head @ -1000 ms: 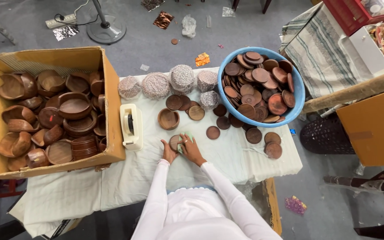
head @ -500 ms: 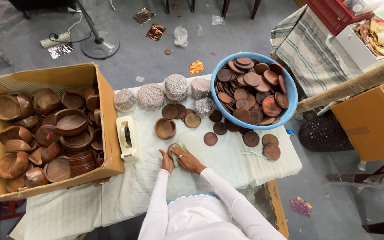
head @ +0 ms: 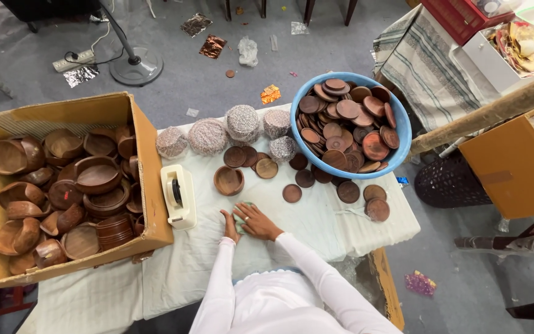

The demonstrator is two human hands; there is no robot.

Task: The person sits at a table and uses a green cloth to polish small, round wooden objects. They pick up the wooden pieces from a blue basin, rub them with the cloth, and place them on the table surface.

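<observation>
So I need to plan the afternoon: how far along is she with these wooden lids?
Looks early. Done, probably: five foil-wrapped bundles at the table's far edge. In hand: the right hand presses a pale green cloth flat on the table, left hand beside it; any lid beneath is hidden. Left: loose lids on the cloth, a full blue tub, and a box of wooden bowls.

1. Wooden lids (head: 348,124), dark and smooth, are held in a glossy blue plastic basin (head: 406,133).
2. Wooden bowls (head: 97,175) are kept in a matt cardboard box (head: 149,154).
3. The table is covered with white cloth (head: 316,216).
</observation>
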